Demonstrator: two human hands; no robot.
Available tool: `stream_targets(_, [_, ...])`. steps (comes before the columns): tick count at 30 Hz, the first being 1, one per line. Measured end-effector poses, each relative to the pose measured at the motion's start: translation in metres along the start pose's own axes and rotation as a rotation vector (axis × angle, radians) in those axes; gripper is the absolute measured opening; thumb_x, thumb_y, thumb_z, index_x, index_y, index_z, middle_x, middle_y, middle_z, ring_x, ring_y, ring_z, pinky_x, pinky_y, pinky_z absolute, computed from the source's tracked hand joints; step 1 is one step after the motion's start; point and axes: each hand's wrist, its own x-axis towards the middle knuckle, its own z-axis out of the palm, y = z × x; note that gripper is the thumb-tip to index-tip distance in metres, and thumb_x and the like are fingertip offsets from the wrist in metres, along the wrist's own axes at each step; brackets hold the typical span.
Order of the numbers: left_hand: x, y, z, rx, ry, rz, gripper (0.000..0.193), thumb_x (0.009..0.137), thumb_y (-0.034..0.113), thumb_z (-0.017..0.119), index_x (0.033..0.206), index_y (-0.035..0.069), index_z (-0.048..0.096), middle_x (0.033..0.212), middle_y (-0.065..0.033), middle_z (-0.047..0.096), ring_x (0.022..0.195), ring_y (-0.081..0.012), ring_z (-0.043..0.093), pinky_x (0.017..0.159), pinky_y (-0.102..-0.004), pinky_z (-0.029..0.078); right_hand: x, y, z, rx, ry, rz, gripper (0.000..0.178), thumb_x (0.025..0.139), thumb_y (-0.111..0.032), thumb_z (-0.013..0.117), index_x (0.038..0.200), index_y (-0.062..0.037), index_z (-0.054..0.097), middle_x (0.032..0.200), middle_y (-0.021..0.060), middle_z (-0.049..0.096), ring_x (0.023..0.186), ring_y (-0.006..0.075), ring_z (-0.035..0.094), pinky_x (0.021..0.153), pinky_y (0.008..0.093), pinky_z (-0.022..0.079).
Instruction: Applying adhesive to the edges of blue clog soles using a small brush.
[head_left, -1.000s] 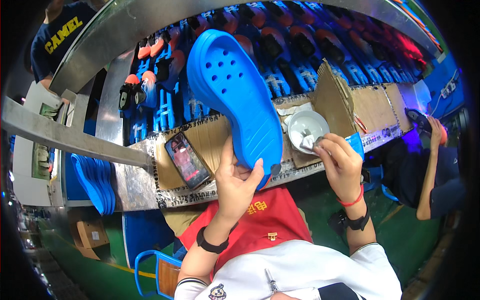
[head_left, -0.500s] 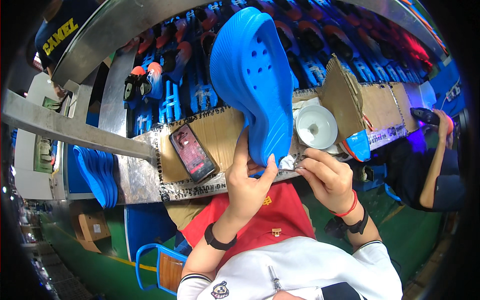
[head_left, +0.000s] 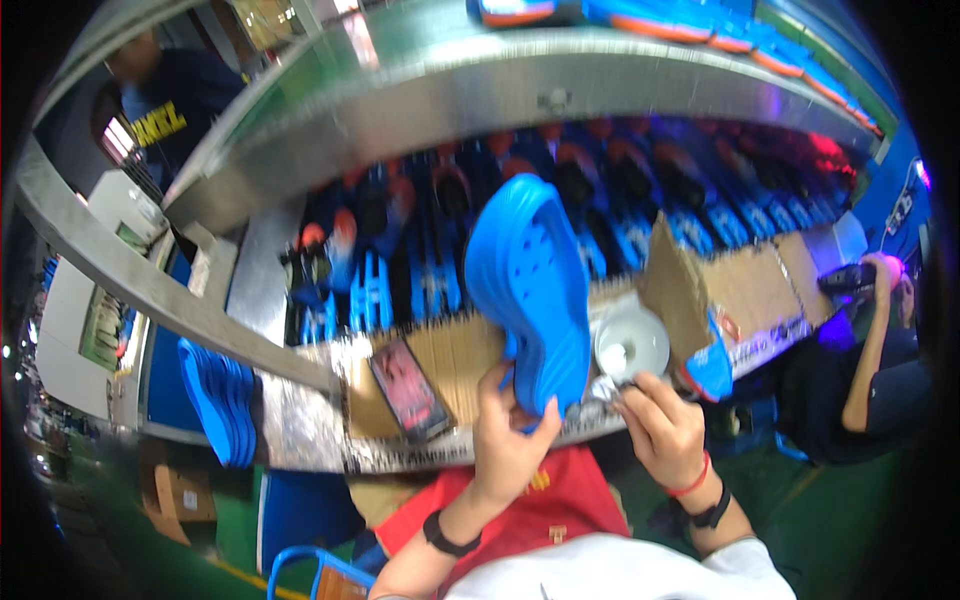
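right hand (head_left: 664,432) has moved from white bowl (head_left: 650,340) toward blue sole (head_left: 545,310), pinching a small blurred piece (head_left: 616,389). left hand (head_left: 508,442) grips the sole.

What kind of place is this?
Probably a shoe factory: rows of shoes and blue racks fill the bench, the left hand holds a blue sole, and similar pieces are stacked nearby.

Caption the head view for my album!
Left hand holds a blue, holed shoe sole near a round white bowl.

cannot make out the bit (head_left: 620,388) in the right hand (head_left: 662,432), nor the blurred phone screen (head_left: 408,386), nor the chair (head_left: 342,584) past the lower edge.
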Motion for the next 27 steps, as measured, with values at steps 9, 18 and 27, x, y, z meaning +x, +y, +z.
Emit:
stream_targets(9, [0.11, 0.123, -0.002, -0.331, -0.304, 0.029, 0.053, 0.086, 0.005, 0.068, 0.123, 0.001, 0.03, 0.109, -0.0143, 0.062, 0.102, -0.0182, 0.061, 0.084, -0.0319, 0.054, -0.01, 0.014, -0.03, 0.028, 0.262, 0.185, 0.015, 0.073, 0.006, 0.073, 0.086, 0.0027, 0.065, 0.09, 0.016, 0.065, 0.069, 0.0273, 0.065, 0.059, 0.0309, 0.051])
stream_targets(18, [0.325, 0.215, 0.049, -0.471, -0.326, 0.137, 0.009, 0.086, -0.009, 0.058, 0.092, -0.015, 0.054, 0.097, -0.0205, 0.058, 0.097, -0.035, 0.063, 0.096, -0.0378, 0.053, -0.013, 0.008, -0.036, 0.045, 0.306, 0.212, 0.014, 0.074, 0.005, 0.072, 0.085, 0.0021, 0.065, 0.09, 0.016, 0.065, 0.069, 0.028, 0.065, 0.058, 0.032, 0.051])
stream_targets(27, [0.081, 0.083, -0.086, 0.065, -0.027, 0.43, 0.051, 0.093, 0.0, 0.051, 0.139, 0.002, 0.029, 0.124, -0.0188, 0.054, 0.061, -0.0136, 0.061, 0.05, -0.0196, 0.048, -0.016, 0.007, -0.007, 0.109, 0.173, 0.252, 0.014, 0.074, 0.005, 0.072, 0.086, 0.0025, 0.064, 0.09, 0.017, 0.065, 0.073, 0.0304, 0.064, 0.063, 0.0342, 0.051])
